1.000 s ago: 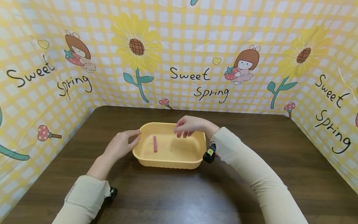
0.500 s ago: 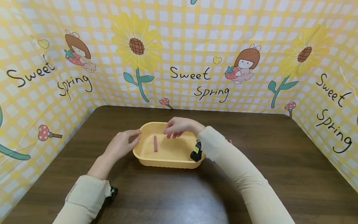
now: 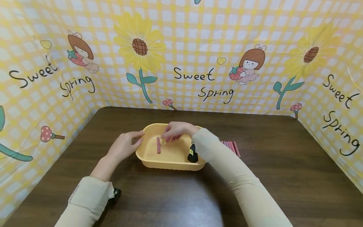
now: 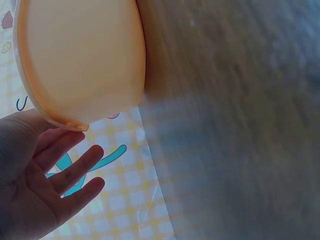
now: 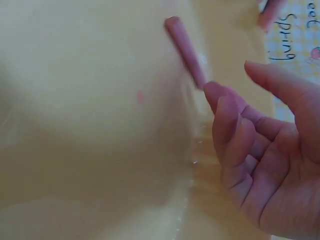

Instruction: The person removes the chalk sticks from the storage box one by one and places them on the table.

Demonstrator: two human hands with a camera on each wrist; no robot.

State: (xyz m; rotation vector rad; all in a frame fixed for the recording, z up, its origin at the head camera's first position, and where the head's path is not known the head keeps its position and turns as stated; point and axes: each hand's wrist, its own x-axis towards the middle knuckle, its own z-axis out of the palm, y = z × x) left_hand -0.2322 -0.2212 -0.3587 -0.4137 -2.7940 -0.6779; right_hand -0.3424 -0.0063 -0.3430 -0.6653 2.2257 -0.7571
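A pale yellow plastic basin (image 3: pixel 170 165) stands on the table. Inside it, toward the left end, lies a dull pink stick (image 3: pixel 158 145) that looks like chalk. My left hand (image 3: pixel 123 145) touches the basin's left rim with its fingers, and in the left wrist view the other fingers are spread. Over the basin's inside hangs my right hand (image 5: pixel 272 155), loosely bent, with its thumb apart from the fingers. Its foremost fingertips are close to one end of the stick in the right wrist view; whether they touch cannot be told.
Several pink and mauve sticks (image 3: pixel 232 147) lie side by side on the dark wooden table (image 3: pixel 175 198), right of the basin and partly behind the right sleeve. A checked yellow cloth (image 3: pixel 195 37) with printed flowers walls the table's back and sides.
My right hand has moved left and slightly down, closer to the stick in the basin. The row of sticks on the right has come into view. My left hand stays at the rim.
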